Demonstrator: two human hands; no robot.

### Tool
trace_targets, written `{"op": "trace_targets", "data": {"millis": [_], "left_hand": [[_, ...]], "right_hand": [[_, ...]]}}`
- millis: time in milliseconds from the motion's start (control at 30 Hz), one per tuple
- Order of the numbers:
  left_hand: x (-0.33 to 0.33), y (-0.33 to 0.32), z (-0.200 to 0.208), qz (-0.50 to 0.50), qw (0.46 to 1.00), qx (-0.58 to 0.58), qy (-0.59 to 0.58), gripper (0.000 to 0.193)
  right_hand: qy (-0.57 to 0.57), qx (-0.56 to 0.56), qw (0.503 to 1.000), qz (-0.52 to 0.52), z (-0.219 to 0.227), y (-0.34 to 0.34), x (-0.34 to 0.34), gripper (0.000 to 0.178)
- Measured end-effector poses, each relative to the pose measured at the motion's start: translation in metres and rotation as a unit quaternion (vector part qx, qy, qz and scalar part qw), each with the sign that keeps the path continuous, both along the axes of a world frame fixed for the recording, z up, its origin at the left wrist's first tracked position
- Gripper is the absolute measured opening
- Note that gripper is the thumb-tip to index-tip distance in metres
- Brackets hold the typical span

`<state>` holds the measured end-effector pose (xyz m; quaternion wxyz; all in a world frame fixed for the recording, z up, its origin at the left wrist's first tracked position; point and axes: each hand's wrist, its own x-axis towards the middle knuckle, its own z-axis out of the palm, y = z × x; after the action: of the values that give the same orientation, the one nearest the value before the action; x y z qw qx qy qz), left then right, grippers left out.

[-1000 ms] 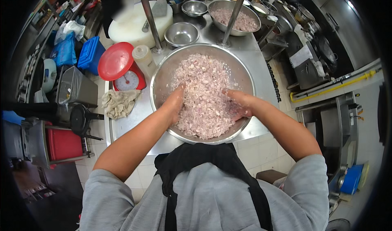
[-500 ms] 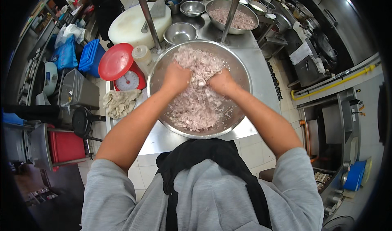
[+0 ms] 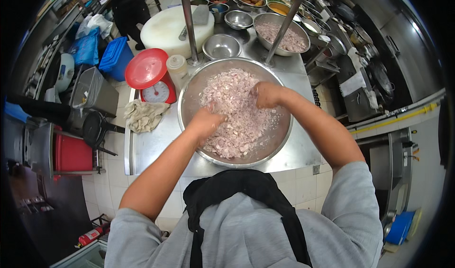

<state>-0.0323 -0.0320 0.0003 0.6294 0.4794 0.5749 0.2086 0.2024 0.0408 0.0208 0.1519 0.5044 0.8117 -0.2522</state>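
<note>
A wide steel bowl (image 3: 187,100) in front of me holds a heap of thinly sliced pinkish shallots (image 3: 237,121). My left hand (image 3: 207,122) is at the heap's left side, thumb and fingers apart, fingertips touching the slices and slightly blurred. On the far right of the heap is my right hand (image 3: 268,95), its fingers loosely bent downward and apart, fingertips partly hidden. Neither hand visibly grips a clump. Stray slices cling to the bowl's right wall.
Left of the bowl are a red scale (image 3: 159,93), a plastic bottle (image 3: 177,69) and a crumpled cloth (image 3: 144,116). Beyond stand a small steel bowl (image 3: 221,47), a round white cutting board (image 3: 161,31) with a cleaver (image 3: 201,15), and another shallot-filled bowl (image 3: 305,43). Metal posts (image 3: 283,29) rise behind the bowl.
My hands have come out of the middle of the shallots and moved apart, the left nearer to me, the right toward the far right. The tossed slices have settled into a flatter heap.
</note>
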Motion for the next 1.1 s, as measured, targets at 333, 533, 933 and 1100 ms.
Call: {"op": "trace_targets", "data": {"millis": [333,533,933,1100], "left_hand": [[0.033,-0.072,-0.005,0.342,0.846,-0.125,-0.391,0.047],[0.049,-0.030,-0.073,0.413,0.796,-0.187,-0.402,0.052],[0.044,0.006,-0.117,0.357,0.884,-0.042,-0.300,0.023],[0.007,0.009,-0.092,-0.082,0.880,0.367,0.291,0.013]], "right_hand": [[0.181,0.085,0.967,-0.155,-0.057,0.060,0.004,0.071],[0.311,-0.258,0.829,-0.385,-0.092,-0.015,-0.011,0.065],[0.433,-0.256,0.806,-0.311,-0.009,-0.048,-0.032,0.042],[0.211,0.034,0.970,-0.117,0.002,-0.016,-0.018,0.033]]}}
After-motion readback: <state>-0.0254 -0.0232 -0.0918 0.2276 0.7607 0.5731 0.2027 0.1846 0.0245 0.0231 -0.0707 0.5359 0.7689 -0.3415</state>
